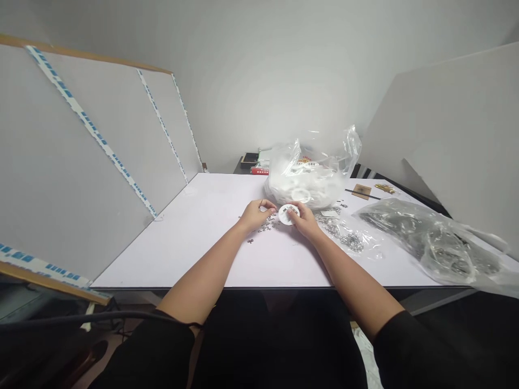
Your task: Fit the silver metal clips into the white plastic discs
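Observation:
A round white disc (pixel 285 214) with small dark marks is held upright between the thumb and fingers of my right hand (pixel 303 220). Just left of it, my left hand (pixel 257 214) has thumb and forefinger pinched together near the disc's edge; whatever they hold is too small to make out. Small metal pieces (pixel 266 225) lie scattered on the white table (pixel 162 254) under and between both hands. Behind the disc stands a large clear bag (pixel 310 183) filled with white round parts.
Right of my right hand lies a clear bag of small metal pieces (pixel 351 237). Farther right are a larger plastic bag (pixel 430 243), a brown square (pixel 360 191) and a thin black rod (pixel 371 196). Panels (pixel 81 162) stand at both sides.

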`<state>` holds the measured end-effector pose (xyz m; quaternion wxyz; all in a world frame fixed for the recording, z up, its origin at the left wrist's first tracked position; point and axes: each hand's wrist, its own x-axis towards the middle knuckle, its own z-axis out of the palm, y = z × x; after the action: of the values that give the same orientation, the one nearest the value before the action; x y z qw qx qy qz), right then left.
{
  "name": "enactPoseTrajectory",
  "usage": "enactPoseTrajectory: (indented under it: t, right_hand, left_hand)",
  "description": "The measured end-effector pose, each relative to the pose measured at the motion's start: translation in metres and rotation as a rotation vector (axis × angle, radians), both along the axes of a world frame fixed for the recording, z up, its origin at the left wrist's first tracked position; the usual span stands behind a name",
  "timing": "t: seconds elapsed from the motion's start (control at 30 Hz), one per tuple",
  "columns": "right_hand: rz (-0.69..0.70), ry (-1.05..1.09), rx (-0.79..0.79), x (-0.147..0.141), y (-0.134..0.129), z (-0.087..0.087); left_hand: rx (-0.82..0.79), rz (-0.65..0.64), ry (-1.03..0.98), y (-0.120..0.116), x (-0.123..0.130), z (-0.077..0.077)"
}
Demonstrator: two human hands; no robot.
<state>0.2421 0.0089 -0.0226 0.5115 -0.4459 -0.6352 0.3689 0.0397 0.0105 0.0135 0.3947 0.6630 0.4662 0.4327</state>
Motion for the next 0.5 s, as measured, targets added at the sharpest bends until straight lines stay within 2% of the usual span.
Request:
enactPoseTrajectory:
  t: [0.2,0.37,0.5]
  right_hand:
    - [0.041,-0.024,0.062,0.0001,-0.0022,0.0028]
    - [0.19,0.122,-0.094,-0.0036,-0.008,0.0052]
    - [0.124,0.053,0.003,-0.0022,-0.0049,0.0031]
  left_hand:
    - [0.007,0.002,-0.092,-0.0021,0.0031,-0.0011]
    - [0.013,-0.001,-0.118,-0.0008,0.003,-0.0047]
    - [0.0,0.012,-0.114,0.0012,0.0028,-0.0084]
